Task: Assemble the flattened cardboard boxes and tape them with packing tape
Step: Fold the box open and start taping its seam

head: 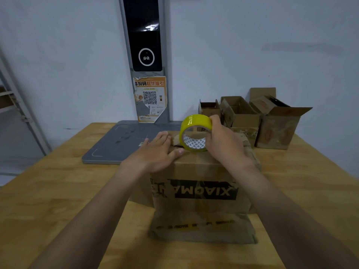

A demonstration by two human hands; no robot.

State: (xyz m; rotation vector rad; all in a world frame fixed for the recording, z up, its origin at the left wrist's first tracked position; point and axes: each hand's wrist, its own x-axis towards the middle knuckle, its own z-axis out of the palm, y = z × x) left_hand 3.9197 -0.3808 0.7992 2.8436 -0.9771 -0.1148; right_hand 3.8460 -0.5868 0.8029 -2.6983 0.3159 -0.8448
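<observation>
Under both hands stands a brown cardboard box (200, 193) with an upside-down XIAOMI print on the side facing the person, its top flaps folded down. The left hand (155, 152) lies flat on the left part of the box top, fingers straight and close together, holding nothing. Just beside its fingertips, the right hand (223, 144) grips a roll of yellow packing tape (195, 133), fingers curled over the rim. The roll stands on edge on the box top, its open core facing the person. Beyond the left hand a grey flat pad (116, 144) lies on the wooden table (48, 200), and behind it a torn orange QR-code poster (150, 99) hangs on a grey post. Beyond the right hand, near the wall, three open cardboard boxes (240, 113) stand side by side.
</observation>
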